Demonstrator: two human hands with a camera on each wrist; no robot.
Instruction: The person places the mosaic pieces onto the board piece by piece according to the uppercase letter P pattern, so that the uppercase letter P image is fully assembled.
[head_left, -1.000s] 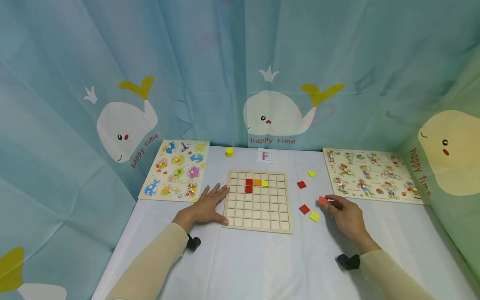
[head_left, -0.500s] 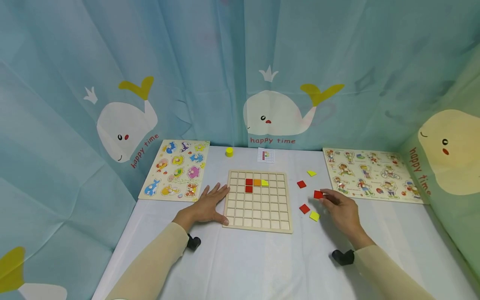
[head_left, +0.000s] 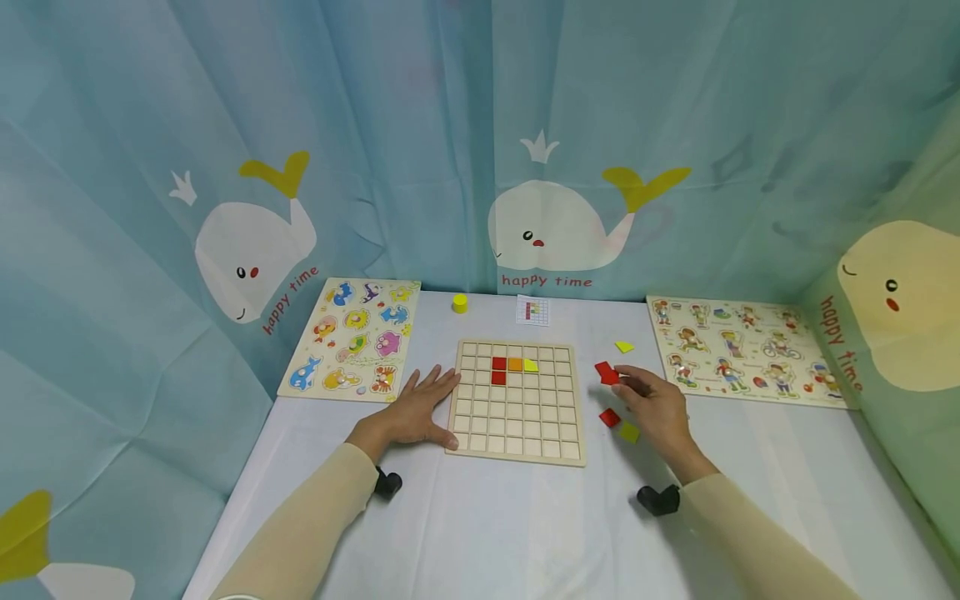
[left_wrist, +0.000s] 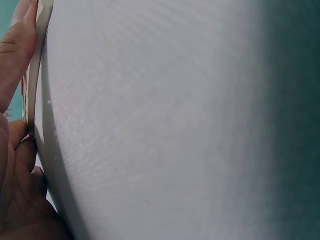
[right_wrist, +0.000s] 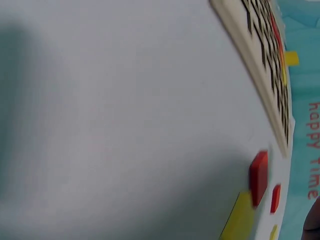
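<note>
In the head view my right hand (head_left: pixel 654 410) pinches a red square tile (head_left: pixel 611 379) between thumb and fingertips, to the right of the wooden grid board (head_left: pixel 517 429). That tile overlaps another red tile (head_left: pixel 600 367) in this view. Closer to me lie a red tile (head_left: pixel 609 417) and a yellow tile (head_left: pixel 629 432), and farther back a yellow piece (head_left: pixel 624 347). My left hand (head_left: pixel 415 410) has its fingers spread along the board's left edge, thumb at the near corner. Red tiles (head_left: pixel 498 378), an orange tile (head_left: pixel 515 365) and a yellow piece (head_left: pixel 530 365) sit in the grid.
A small card with a coloured grid pattern (head_left: pixel 533 311) and a yellow cylinder (head_left: pixel 460 303) stand behind the board. One sea-animal puzzle board (head_left: pixel 367 342) is at the left, and a puzzle board with figures (head_left: pixel 738 350) at the right. Whale-print curtains (head_left: pixel 420 167) surround the table.
My right hand has moved left and away from me with the red tile, from the right of the loose pieces to over the far red one. The left hand stays at the board.
</note>
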